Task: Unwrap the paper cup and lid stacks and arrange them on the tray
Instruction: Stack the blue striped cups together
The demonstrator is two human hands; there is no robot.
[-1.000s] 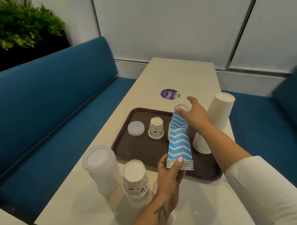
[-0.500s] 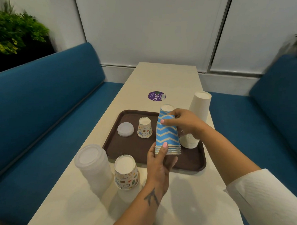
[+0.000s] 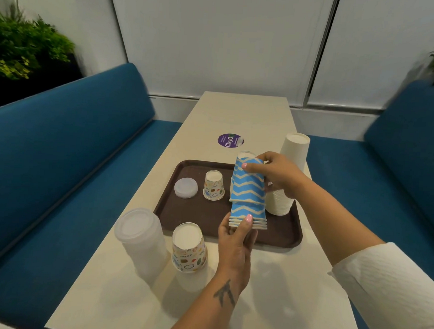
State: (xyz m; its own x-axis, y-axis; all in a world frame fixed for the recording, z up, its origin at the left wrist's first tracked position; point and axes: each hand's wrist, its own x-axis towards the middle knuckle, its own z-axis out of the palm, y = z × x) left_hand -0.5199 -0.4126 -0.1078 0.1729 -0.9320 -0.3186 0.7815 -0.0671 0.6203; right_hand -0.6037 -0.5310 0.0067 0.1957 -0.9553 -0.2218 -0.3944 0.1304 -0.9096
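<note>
A stack of blue zigzag paper cups point(image 3: 248, 210), upside down, is held above the brown tray point(image 3: 196, 213). My left hand point(image 3: 236, 236) grips the stack's lower rims. My right hand point(image 3: 275, 173) grips the top blue cup point(image 3: 248, 183), which is raised a little off the rest. On the tray stand a single patterned cup point(image 3: 213, 185), a translucent lid point(image 3: 186, 187) and a tall white cup stack point(image 3: 289, 172), partly hidden by my right hand.
Near the tray's front left, on the beige table point(image 3: 240, 113), stand a wrapped stack of translucent lids point(image 3: 143, 240) and a patterned cup stack point(image 3: 188, 247). A purple sticker point(image 3: 230, 140) lies beyond the tray. Blue benches flank the table.
The blue stack came upright and nearer the tray's front. My right hand has slid from the stack's top down onto the top cup, which now stands lifted from the others.
</note>
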